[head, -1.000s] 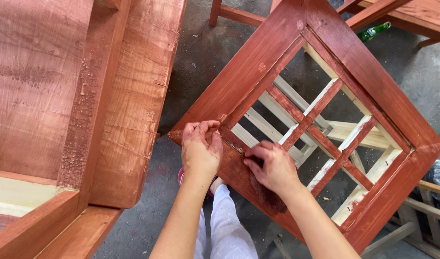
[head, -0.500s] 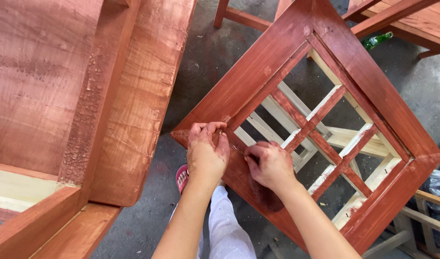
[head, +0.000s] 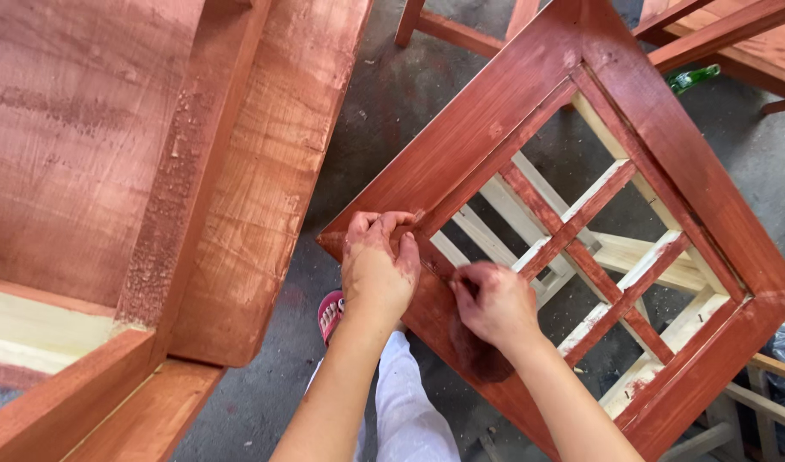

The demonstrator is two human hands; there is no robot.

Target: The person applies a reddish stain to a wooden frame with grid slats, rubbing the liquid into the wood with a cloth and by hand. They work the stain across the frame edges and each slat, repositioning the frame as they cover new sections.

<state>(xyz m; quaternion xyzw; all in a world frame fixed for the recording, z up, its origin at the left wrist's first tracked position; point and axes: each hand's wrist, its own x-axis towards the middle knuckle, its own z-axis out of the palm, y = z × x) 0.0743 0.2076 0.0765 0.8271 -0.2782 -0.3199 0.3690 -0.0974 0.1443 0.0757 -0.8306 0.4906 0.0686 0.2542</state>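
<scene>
Since half a second ago my right hand (head: 493, 301) has slid a little down and right along the lower rail of the frame (head: 512, 120), away from the corner; my left hand (head: 377, 267) has barely shifted. The frame is a square, red-stained wooden one with a lattice of crossbars (head: 611, 257), tilted like a diamond in front of me and lying over pale unstained slats (head: 504, 205). Left hand: fingers curled over the frame's near corner, gripping the wood, stain smeared on the knuckles. Right hand: fingers bunched tight, pressed to the inner edge of the rail; a dark rag (head: 478, 355) shows under the wrist (whether the fingers pinch it I cannot tell, the hand hides the contact). To my left stands a big stained wooden piece (head: 196, 171), well apart from the frame, with a strip of bare pale wood at its lower edge. Below, my white trouser leg (head: 405, 411) and a pink sandal (head: 330, 313) on grey concrete floor (head: 384, 111). A green bottle (head: 694, 79) lies on the floor at top right, far from both hands.
</scene>
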